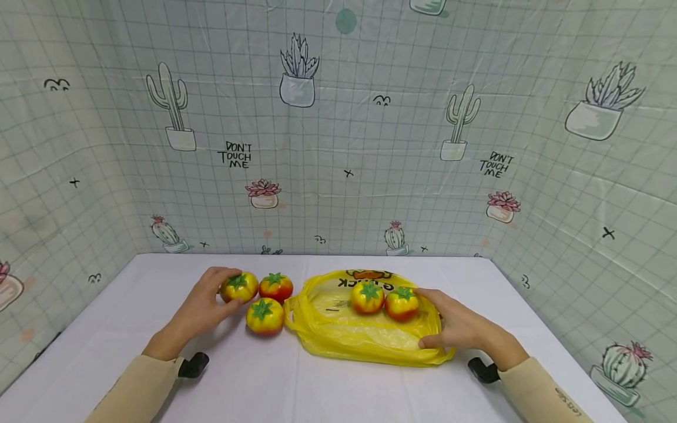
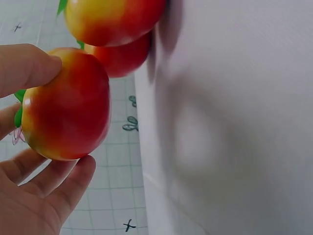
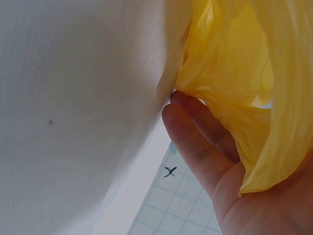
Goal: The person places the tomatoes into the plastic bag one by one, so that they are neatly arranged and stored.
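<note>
My left hand (image 1: 203,302) grips a glossy yellow-and-red tomato (image 1: 240,287) with a green leafy top. In the left wrist view, the thumb lies on one side of this tomato (image 2: 68,107) and the fingertips on the other. Close beside it on the table are two more tomatoes, one behind (image 1: 276,286) and one in front (image 1: 265,318). A thin yellow plastic bag (image 1: 365,343) lies spread in the middle, bearing two tomatoes (image 1: 367,298). At the bag's right side my right hand (image 1: 460,323) touches it with extended fingers; bag plastic (image 3: 254,161) drapes over the palm.
A white cloth covers the table (image 1: 254,382). Behind and at both sides hang grid-patterned sheets (image 1: 338,135) with cactus drawings. Dark wrist cameras sit below the left wrist (image 1: 194,365) and the right wrist (image 1: 483,371).
</note>
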A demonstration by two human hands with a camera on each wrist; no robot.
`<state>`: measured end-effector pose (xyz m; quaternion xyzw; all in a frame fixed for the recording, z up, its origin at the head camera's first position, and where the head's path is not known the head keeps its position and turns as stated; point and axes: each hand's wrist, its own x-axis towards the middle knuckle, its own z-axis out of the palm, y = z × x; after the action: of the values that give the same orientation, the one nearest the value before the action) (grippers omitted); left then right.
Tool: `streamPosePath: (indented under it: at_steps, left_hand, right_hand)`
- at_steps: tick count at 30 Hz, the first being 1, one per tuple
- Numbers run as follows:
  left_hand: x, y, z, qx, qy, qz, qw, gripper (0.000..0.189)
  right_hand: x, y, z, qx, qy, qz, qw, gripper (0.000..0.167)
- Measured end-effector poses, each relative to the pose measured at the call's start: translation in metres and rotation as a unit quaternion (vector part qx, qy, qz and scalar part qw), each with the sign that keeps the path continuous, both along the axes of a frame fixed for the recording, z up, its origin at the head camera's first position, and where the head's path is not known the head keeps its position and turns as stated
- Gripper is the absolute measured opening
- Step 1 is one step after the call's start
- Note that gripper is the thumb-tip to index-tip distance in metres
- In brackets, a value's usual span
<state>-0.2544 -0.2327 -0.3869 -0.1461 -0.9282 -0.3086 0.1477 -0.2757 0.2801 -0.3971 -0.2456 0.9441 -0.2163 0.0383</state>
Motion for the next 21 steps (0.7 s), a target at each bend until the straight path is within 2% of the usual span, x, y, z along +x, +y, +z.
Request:
streamPosePath:
  at_steps: [7,21]
  left_hand:
    - [0.003,0.007,0.005,0.001,0.012,-0.005,0.9999,0.051]
    - [0.008,0.024,0.013,0.012,0.067,-0.050,0.9964,0.049]
  right_hand:
    - [0.001,-0.001,0.002,0.001,-0.001,0.000,1.0000,0.097]
    - [0.002,-0.001,0.003,-0.002,-0.008,-0.006,0.9999,0.097]
